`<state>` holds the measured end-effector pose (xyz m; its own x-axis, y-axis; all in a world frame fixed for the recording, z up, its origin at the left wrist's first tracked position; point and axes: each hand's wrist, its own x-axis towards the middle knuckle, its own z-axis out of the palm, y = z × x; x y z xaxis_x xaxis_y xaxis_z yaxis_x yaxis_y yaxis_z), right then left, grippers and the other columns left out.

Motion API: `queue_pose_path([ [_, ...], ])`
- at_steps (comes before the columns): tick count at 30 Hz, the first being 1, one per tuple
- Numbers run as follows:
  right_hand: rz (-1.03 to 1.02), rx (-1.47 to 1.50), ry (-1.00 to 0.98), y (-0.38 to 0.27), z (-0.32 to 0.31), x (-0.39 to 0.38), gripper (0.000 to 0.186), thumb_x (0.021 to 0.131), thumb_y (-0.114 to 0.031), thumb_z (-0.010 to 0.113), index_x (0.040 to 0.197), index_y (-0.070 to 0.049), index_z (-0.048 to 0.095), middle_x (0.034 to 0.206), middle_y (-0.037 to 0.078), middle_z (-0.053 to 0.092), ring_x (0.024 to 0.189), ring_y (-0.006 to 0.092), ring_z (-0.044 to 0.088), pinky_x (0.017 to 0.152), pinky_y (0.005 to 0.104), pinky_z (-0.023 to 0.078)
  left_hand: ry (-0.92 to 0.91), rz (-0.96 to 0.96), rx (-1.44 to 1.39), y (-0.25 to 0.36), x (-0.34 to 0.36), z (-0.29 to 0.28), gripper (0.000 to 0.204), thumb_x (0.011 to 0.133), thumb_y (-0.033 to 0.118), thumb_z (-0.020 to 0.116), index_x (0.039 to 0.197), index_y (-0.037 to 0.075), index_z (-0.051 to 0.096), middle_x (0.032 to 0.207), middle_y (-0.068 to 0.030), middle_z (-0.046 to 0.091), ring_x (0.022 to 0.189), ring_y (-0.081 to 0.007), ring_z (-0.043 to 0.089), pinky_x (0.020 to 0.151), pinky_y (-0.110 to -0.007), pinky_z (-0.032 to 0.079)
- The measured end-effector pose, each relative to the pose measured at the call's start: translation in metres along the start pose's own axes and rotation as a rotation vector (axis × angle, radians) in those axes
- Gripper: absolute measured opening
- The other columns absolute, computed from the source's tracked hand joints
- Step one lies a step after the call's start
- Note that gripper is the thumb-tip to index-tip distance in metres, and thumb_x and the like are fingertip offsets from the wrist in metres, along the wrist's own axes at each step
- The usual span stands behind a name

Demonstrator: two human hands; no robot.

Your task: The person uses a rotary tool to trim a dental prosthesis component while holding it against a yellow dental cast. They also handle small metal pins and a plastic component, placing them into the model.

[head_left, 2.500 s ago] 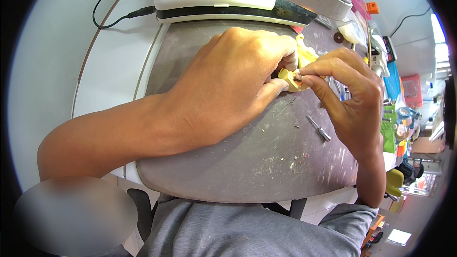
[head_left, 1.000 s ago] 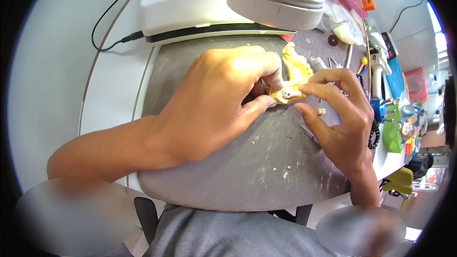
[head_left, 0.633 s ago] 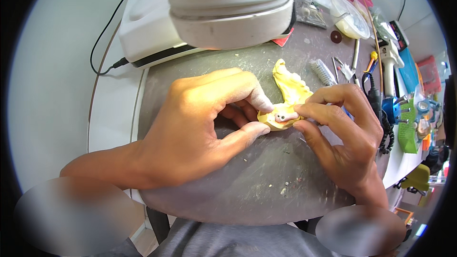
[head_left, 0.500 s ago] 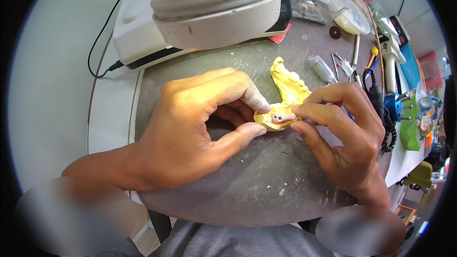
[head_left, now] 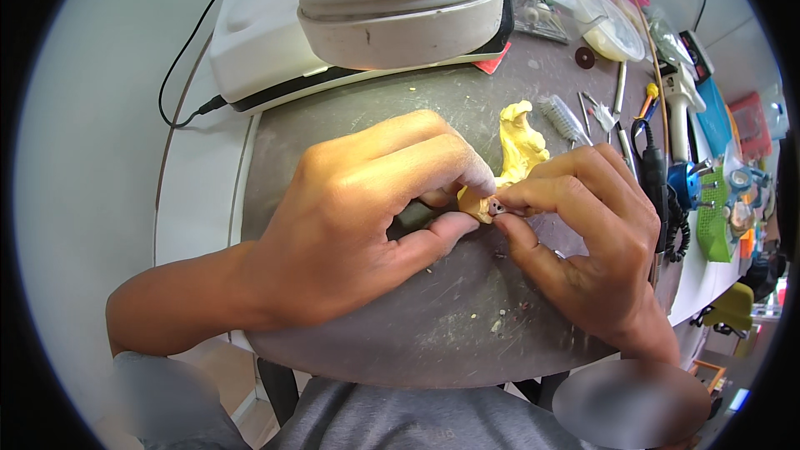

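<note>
A yellow plaster dental model [head_left: 522, 148], shaped like an arch of teeth, is held over the grey worktop. My left hand [head_left: 367, 208] grips its near left end between thumb and fingers. At that same end my right hand [head_left: 583, 237] pinches a small pale pink dental piece [head_left: 496, 207] with dark round holes. Thumb and index fingertip cover most of this piece. Whether it rests on the model or is slightly lifted, I cannot tell.
A ribbed white suction hose [head_left: 404, 25] hangs ahead, before a white machine [head_left: 275, 33]. To the right lie a clear-bristled brush [head_left: 562, 119], slim tools, a dark disc [head_left: 585, 57] and a corded handpiece [head_left: 655, 175]. Crumbs [head_left: 498, 323] dot the near worktop [head_left: 417, 342].
The model has turned and shifted slightly right, its arch now seen more edge-on. My right fingers have closed further over the pink piece, hiding more of it. My left hand moved right along with the model.
</note>
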<state>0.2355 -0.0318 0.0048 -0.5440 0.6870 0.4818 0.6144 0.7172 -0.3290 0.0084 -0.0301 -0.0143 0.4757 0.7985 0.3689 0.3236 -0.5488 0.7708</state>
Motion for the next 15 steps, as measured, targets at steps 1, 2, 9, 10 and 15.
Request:
queue_pose_path([
  [1,0.011,0.004,-0.009,-0.0008,-0.0001,0.0004,0.027,0.064,0.003,0.083,0.088,-0.006,0.075,0.082,0.007,0.066,0.073,0.0217,0.062,0.065,0.0327,0.048,0.008,-0.016,-0.028,-0.0002,0.0005,0.0007,0.033,0.075,-0.005,0.081,0.106,-0.001,0.072,0.097,-0.0107,0.07,0.08,-0.0165,0.068,0.07,-0.027,0.055],
  [2,0.021,0.011,-0.018,-0.0018,0.0001,0.0006,0.026,0.065,0.004,0.082,0.088,-0.006,0.074,0.081,0.007,0.066,0.073,0.0216,0.062,0.065,0.0326,0.048,0.015,-0.034,-0.056,-0.0003,0.0001,0.0011,0.033,0.075,-0.005,0.082,0.106,-0.001,0.072,0.096,-0.0108,0.07,0.08,-0.0165,0.068,0.07,-0.027,0.054],
  [9,0.019,0.007,-0.016,-0.0027,0.0022,-0.0012,0.024,0.066,0.004,0.082,0.087,-0.007,0.074,0.082,0.006,0.067,0.074,0.0215,0.061,0.065,0.0327,0.048,0.03,-0.019,0.033,0.0012,-0.0017,0.0025,0.032,0.074,0.0,0.086,0.104,-0.002,0.075,0.089,-0.0112,0.069,0.078,-0.0175,0.069,0.068,-0.027,0.054],
  [10,0.018,0.009,-0.013,-0.0025,0.002,-0.0017,0.024,0.066,0.003,0.082,0.087,-0.007,0.075,0.082,0.006,0.067,0.074,0.0216,0.061,0.065,0.0327,0.048,0.034,-0.024,0.025,0.0008,-0.0021,0.0033,0.032,0.074,0.0,0.086,0.104,-0.002,0.076,0.089,-0.0112,0.069,0.078,-0.0176,0.069,0.068,-0.027,0.055],
  [15,0.021,0.029,-0.003,-0.0026,0.0015,-0.0028,0.025,0.067,0.003,0.082,0.089,-0.007,0.075,0.083,0.006,0.067,0.074,0.0218,0.062,0.066,0.033,0.048,0.01,-0.041,0.044,0.0011,-0.0014,0.0027,0.033,0.075,0.0,0.085,0.106,-0.001,0.076,0.092,-0.0113,0.071,0.08,-0.0187,0.07,0.07,-0.027,0.056],
])
